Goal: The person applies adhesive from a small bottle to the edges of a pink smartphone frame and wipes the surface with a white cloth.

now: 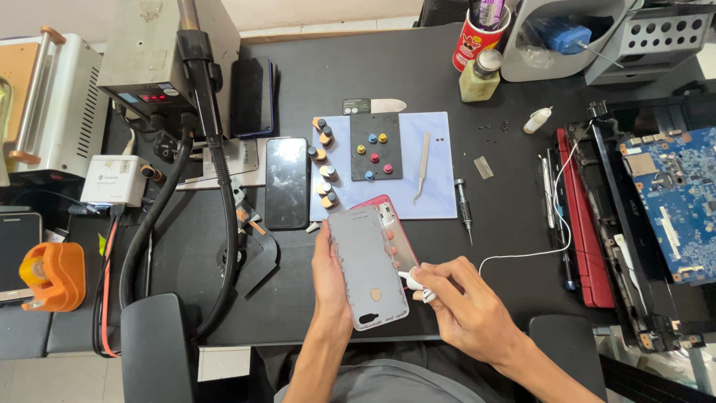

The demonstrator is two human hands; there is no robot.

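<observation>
On the black desk (447,82), the left hand (332,280) has its grip closed around a grey phone back cover (368,267), thumb along the cover's left edge and fingertips just showing at its right edge, holding it tilted above the desk's near edge. A red phone frame (390,216) lies behind the cover, peeking out at about 1 o'clock from it. The right hand (466,306), at 4 o'clock from the cover, has its grip pinched shut on a white plug (415,282), which touches the cover's right edge; its white cable (552,224) runs off toward 2 o'clock. At 12 o'clock from the cover lies a pale blue mat (436,190) bearing metal tweezers (422,166), and at 11 o'clock a black phone (287,181) lies flat.
</observation>
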